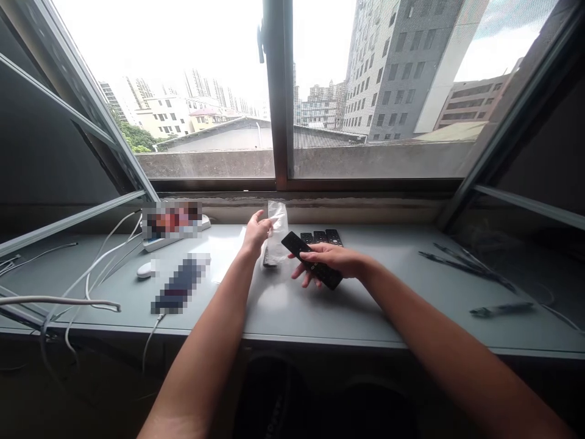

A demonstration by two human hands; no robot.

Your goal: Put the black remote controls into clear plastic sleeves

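My right hand (pixel 336 259) holds a black remote control (pixel 292 242) at a slant above the desk. The thumb lies over its button side, while some fingers spread out underneath. To the left, my left hand (pixel 258 233) is closed at the edge of a clear plastic bag (pixel 278 213), whose upper end stands up near the window sill. A dark item (pixel 270 262) shows at the bag's lower end, partly hidden by the plastic. Behind my right hand, several black remote controls (pixel 334 236) lie side by side on the desk.
The grey desk (pixel 283 320) runs below a window. At left are a white power strip (pixel 178 241), loose cables (pixel 98 262), a white mouse-like object (pixel 146 270) and a blurred-out device (pixel 180 286). Pens (pixel 457 263) and a greenish packet (pixel 501 310) lie at right.
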